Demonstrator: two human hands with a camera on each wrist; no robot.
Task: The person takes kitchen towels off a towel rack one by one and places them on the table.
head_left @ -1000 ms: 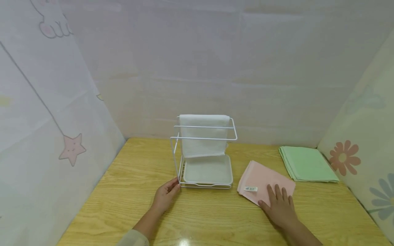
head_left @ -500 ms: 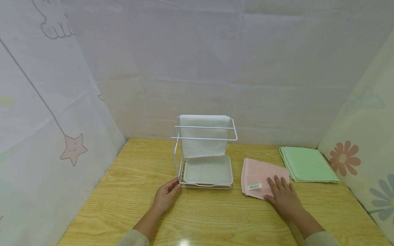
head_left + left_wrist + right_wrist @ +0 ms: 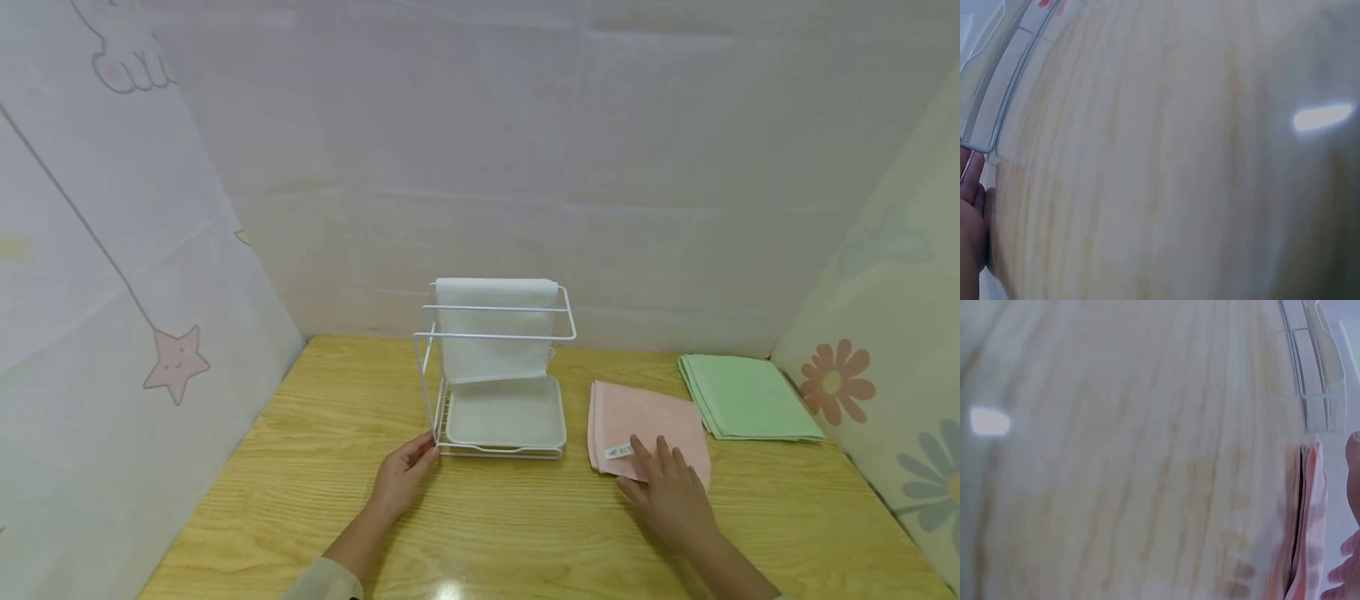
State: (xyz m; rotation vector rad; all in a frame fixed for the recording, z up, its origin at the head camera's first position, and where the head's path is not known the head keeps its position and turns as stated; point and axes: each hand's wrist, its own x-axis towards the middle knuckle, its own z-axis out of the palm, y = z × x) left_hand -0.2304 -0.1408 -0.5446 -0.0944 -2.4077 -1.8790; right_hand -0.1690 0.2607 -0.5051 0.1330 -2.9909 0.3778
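Observation:
A white wire rack (image 3: 498, 336) stands mid-table, a white towel (image 3: 491, 358) draped over its rear bar and a pale tray (image 3: 506, 414) in its base. At its front left corner, my left hand (image 3: 402, 479) pinches the frame between thumb and fingers. The folded pink towel (image 3: 637, 412) lies flat right of the rack, its white label (image 3: 618, 452) near the left edge. Over this towel's front part is my right hand (image 3: 670, 500), fingers spread and fairly straight. In the right wrist view a gap shows between the fingers (image 3: 1349, 565) and the towel's layered edge (image 3: 1310, 525).
A folded green towel (image 3: 753, 398) lies at the back right, just behind the pink one. Printed cloth walls, one with a star (image 3: 177, 363), enclose the wooden table (image 3: 337, 400) at the left, back and right.
The pink towel has turned and shifted slightly right, squarer to the rack. My right hand moved right with it, then back left and off its surface. The left hand stays at the rack.

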